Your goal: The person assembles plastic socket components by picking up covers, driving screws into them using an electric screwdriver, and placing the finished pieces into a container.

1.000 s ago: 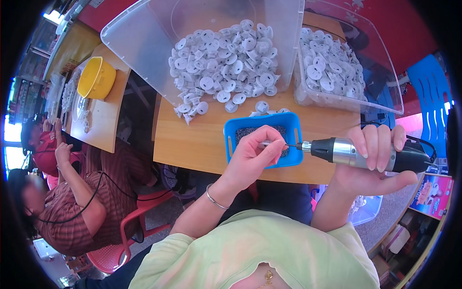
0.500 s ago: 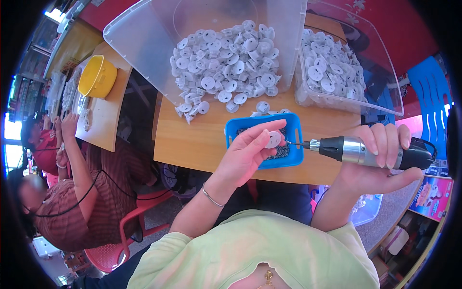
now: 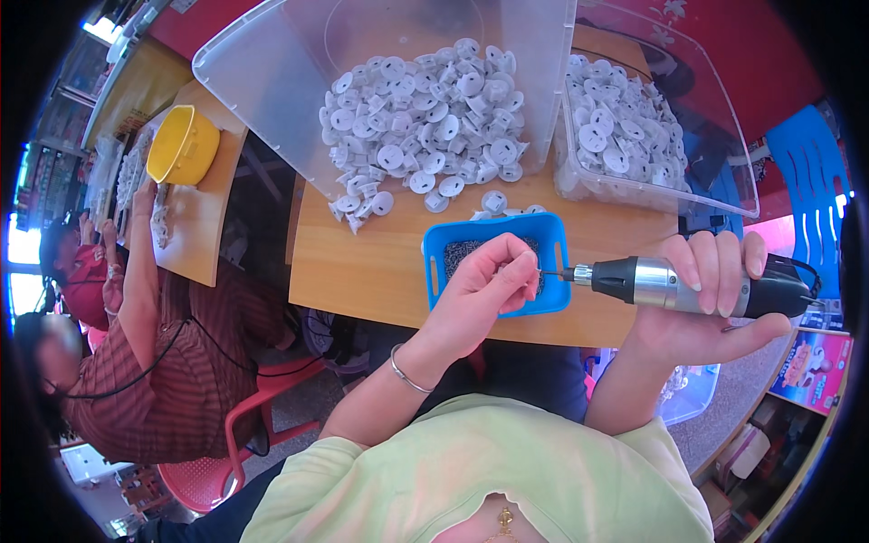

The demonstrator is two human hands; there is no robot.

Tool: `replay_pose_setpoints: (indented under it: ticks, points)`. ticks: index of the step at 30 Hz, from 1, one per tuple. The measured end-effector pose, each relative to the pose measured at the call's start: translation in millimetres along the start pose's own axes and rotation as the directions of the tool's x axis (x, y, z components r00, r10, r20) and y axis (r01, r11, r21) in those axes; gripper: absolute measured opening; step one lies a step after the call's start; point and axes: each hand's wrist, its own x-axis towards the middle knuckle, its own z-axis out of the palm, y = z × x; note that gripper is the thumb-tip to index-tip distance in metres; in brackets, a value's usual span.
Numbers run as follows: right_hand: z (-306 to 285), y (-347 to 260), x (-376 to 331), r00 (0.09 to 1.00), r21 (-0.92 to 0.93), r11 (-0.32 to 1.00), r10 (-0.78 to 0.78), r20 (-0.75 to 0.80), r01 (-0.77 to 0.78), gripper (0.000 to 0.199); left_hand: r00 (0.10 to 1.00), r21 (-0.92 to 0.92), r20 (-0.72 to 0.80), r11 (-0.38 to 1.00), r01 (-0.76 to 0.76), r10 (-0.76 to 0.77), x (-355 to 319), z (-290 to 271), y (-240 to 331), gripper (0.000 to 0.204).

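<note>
My right hand (image 3: pixel 715 285) grips a silver and black electric screwdriver (image 3: pixel 654 282), held level with its thin bit pointing left. Close to the bit's tip, my left hand (image 3: pixel 493 282) has its fingers curled and pinched together; whatever they hold is hidden. Both are above a blue plastic basket (image 3: pixel 433 271) filled with small dark screws (image 3: pixel 460 253). Behind the basket, a large heap of white round plastic parts (image 3: pixel 425 118) spills from a clear tub (image 3: pixel 272 90) onto the wooden table (image 3: pixel 362 271).
A second clear bin (image 3: pixel 652 185) of similar white parts stands at the back right. On the left, co-workers (image 3: pixel 163 380) sit by another table with a yellow bucket (image 3: pixel 186 149). A red chair (image 3: pixel 244 425) stands beside me, a blue slatted chair back (image 3: pixel 806 181) far right.
My left fingers have curled inward by the bit, and the white round part they held is no longer visible. The right hand barely moved. A co-worker's arm shifted toward the yellow bucket.
</note>
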Motion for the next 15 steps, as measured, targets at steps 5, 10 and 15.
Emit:
replay_pose_setpoints:
  ticks: [5,10,15]
  points:
    - [-0.6,-0.4,-0.3,1.000,-0.008,1.000,-0.005,-0.002,0.005,0.040,1.000,0.004,-0.008,1.000,-0.019,0.019,1.4,4.3,-1.8,0.014]
    - [-1.6,-0.8,-0.1,1.000,0.007,1.000,-0.008,-0.013,0.008,0.040,1.000,-0.022,0.015,1.000,-0.013,0.013,3.1,2.9,-2.4,0.012]
    - [-1.9,0.1,-0.2,1.000,0.016,1.000,-0.015,-0.021,0.016,0.039,0.999,-0.134,-0.042,0.991,-0.013,0.008,1.7,7.9,0.6,0.017]
